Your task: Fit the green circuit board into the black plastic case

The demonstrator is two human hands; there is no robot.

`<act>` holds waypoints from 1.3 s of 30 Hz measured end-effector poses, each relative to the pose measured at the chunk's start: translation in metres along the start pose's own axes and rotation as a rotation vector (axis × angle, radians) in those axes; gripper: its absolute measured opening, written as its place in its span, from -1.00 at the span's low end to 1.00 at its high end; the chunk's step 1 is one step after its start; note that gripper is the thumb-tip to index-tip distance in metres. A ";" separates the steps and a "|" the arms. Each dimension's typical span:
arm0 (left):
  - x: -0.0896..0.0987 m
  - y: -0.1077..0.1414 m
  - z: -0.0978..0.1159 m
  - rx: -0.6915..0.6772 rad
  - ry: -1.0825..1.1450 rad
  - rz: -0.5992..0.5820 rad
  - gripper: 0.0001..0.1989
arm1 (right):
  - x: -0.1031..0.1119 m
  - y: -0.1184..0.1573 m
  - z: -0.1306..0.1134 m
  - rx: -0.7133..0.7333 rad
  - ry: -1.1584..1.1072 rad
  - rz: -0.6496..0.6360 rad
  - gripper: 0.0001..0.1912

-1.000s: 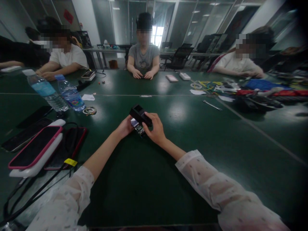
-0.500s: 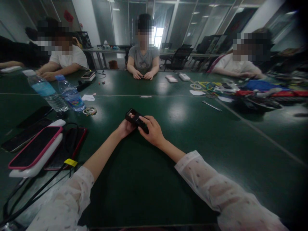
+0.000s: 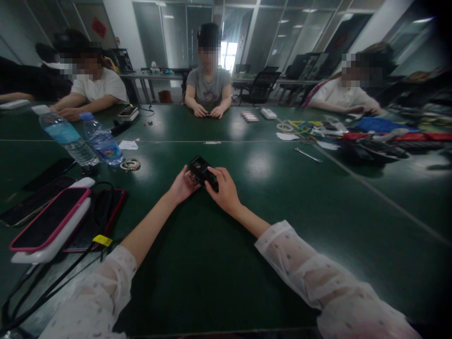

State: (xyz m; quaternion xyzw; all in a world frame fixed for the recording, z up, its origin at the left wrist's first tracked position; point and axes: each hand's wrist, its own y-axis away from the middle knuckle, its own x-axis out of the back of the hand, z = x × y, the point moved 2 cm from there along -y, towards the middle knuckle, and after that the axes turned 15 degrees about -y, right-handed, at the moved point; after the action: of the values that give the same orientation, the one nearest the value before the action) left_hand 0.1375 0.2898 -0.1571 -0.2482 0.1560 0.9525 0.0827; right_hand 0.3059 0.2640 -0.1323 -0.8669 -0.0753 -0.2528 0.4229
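A small black box-like object (image 3: 204, 171) is held above the green table (image 3: 212, 263), in the middle of the head view. My right hand (image 3: 224, 189) grips its right end, fingers on top and thumb at the near side. Palm up, my left hand (image 3: 184, 186) is at the lower left side of the object, its fingers parted and partly hidden beneath it. Whether the left fingers bear any of its weight cannot be made out.
At left lie phones, one pink-edged phone (image 3: 51, 219) on a white block, with black cables. Behind them lean a large bottle (image 3: 67, 139) and a smaller bottle (image 3: 102, 141). A wrench (image 3: 308, 155) and tangled cables lie at right. Several people sit across the table.
The black object has shifted slightly right and turned. My left hand has loosened and its fingers have spread beside the object, while my right hand keeps its hold.
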 end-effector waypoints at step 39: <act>0.005 0.003 0.008 -0.001 0.025 0.032 -0.68 | 0.002 -0.003 0.007 -0.044 -0.174 -0.046 -0.48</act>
State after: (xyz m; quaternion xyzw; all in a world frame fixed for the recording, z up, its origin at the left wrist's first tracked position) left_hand 0.1286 0.2904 -0.1526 -0.2577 0.1603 0.9506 0.0656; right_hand 0.3091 0.2711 -0.1334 -0.8928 -0.1262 -0.1877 0.3897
